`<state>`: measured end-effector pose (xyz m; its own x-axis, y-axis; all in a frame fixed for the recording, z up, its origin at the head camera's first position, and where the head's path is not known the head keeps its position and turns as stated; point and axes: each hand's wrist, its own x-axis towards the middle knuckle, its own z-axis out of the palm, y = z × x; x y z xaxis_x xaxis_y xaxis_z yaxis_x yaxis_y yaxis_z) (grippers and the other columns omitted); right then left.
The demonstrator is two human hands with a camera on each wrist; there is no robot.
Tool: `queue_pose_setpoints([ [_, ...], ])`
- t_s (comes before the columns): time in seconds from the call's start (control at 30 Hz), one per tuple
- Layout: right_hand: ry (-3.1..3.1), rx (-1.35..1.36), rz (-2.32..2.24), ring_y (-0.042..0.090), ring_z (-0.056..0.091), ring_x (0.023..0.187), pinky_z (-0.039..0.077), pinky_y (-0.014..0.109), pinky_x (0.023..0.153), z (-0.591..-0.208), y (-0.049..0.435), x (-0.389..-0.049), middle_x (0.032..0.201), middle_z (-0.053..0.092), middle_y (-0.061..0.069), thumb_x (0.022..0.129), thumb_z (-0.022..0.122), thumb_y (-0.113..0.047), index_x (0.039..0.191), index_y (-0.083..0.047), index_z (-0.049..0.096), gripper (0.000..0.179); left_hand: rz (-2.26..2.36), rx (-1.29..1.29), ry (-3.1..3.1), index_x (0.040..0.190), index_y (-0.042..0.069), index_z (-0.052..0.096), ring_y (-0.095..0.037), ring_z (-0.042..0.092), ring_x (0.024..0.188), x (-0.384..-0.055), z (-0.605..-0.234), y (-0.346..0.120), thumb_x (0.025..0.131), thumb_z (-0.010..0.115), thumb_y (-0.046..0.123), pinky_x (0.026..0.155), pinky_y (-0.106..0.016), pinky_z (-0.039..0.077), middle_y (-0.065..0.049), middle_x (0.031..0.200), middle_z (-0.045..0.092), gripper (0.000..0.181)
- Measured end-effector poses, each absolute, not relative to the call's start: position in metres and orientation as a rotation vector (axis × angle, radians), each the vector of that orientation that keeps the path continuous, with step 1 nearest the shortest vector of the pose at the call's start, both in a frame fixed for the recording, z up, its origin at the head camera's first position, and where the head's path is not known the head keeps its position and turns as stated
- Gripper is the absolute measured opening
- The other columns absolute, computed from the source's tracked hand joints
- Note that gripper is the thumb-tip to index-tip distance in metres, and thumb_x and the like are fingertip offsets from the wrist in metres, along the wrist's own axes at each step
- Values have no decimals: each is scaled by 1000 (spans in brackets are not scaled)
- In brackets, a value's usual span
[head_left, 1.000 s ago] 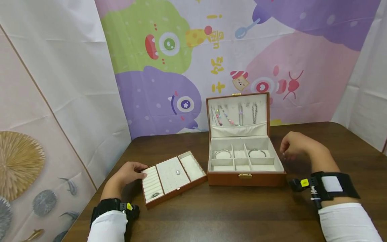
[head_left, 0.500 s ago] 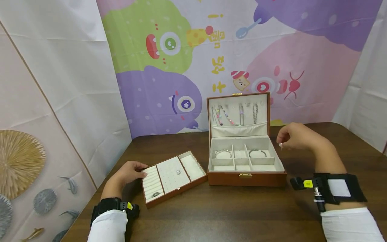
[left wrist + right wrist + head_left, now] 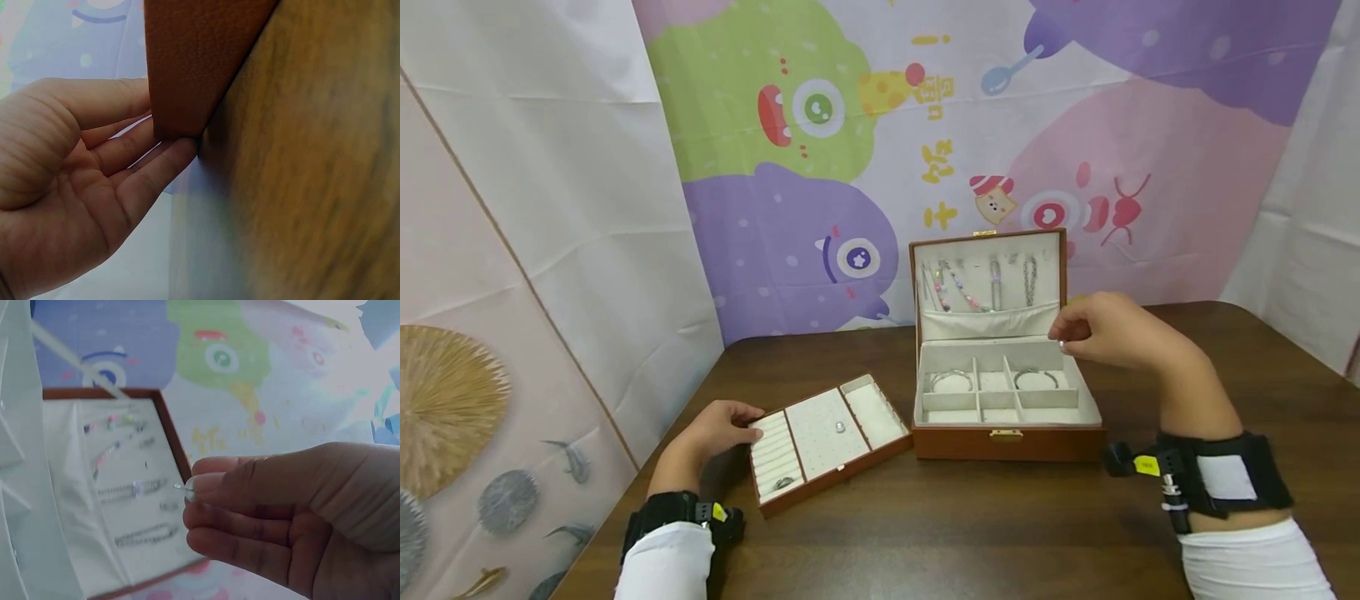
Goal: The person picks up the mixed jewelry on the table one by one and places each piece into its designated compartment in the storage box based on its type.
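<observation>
My left hand point(image 3: 718, 431) grips the left end of a brown jewelry tray point(image 3: 846, 471) lying on the table; in the left wrist view the thumb and fingers point(image 3: 159, 170) hold its leather-covered end. On the tray are ring rolls holding a ring point(image 3: 784, 482), and a dotted panel with a pearl stud point(image 3: 840, 427). Thumb and index finger of my right hand point(image 3: 1123, 332) pinch a small stud earring point(image 3: 182, 487), its thin metal pin poking out. That hand hovers over the back right corner of the open jewelry box point(image 3: 940, 444), in front of its raised lid.
Two bracelets lie in the box's compartments, one a silver bangle point(image 3: 1036, 380). Several necklaces point(image 3: 995, 283) hang inside the lid, above a fabric pocket point(image 3: 992, 323). The dark wooden table point(image 3: 970, 533) extends in front. A cartoon cloth point(image 3: 797, 242) hangs behind.
My right hand has risen from beside the box and moved left over its back right corner, carrying the stud earring. My left hand and the tray have stayed put.
</observation>
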<state>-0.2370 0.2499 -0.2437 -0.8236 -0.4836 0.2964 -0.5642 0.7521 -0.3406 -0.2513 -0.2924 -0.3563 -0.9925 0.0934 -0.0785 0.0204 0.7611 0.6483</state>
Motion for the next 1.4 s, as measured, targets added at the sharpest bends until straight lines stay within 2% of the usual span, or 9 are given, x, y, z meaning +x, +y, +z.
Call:
queue_pose_setpoints([
  [0.5, -2648, 1063, 734, 12, 59, 70, 52, 33, 64, -248, 184, -243, 77, 66, -2, 82, 68, 4, 84, -7, 73, 13, 1056, 66, 2853, 121, -6, 64, -31, 59, 102, -250, -357, -292, 87, 72, 7, 94, -52, 47, -18, 111, 65, 37],
  [0.67, -2644, 1185, 691, 12, 62, 71, 53, 32, 66, -254, 147, -249, 78, 68, 1, 80, 67, 4, 81, -8, 72, 13, 1051, 72, 2857, 120, -6, 64, -31, 60, 102, -250, -358, -292, 87, 72, 6, 93, -51, 48, -18, 111, 65, 36],
  [0.97, -2636, 1357, 678, 8, 61, 72, 51, 23, 68, -274, 75, -257, 80, 68, -2, 76, 69, 5, 81, -8, 73, 14, 1043, 73, 2853, 121, -5, 64, -31, 59, 103, -250, -358, -292, 88, 72, 7, 94, -51, 47, -17, 111, 65, 36],
  [1.23, -2682, 1403, 703, 11, 63, 75, 51, 22, 67, -299, 24, -260, 85, 70, 1, 81, 66, 3, 86, -5, 74, 13, 1041, 47, 2839, 122, -3, 65, -32, 59, 105, -251, -357, -292, 88, 72, 10, 96, -53, 45, -17, 113, 65, 37],
  [1.4, -2641, 1449, 674, 15, 64, 81, 51, 25, 73, -315, 0, -262, 90, 69, 3, 87, 65, 1, 91, -4, 75, 12, 1041, 53, 2842, 121, -5, 64, -31, 59, 102, -250, -356, -292, 88, 72, 9, 94, -52, 47, -17, 112, 66, 37],
])
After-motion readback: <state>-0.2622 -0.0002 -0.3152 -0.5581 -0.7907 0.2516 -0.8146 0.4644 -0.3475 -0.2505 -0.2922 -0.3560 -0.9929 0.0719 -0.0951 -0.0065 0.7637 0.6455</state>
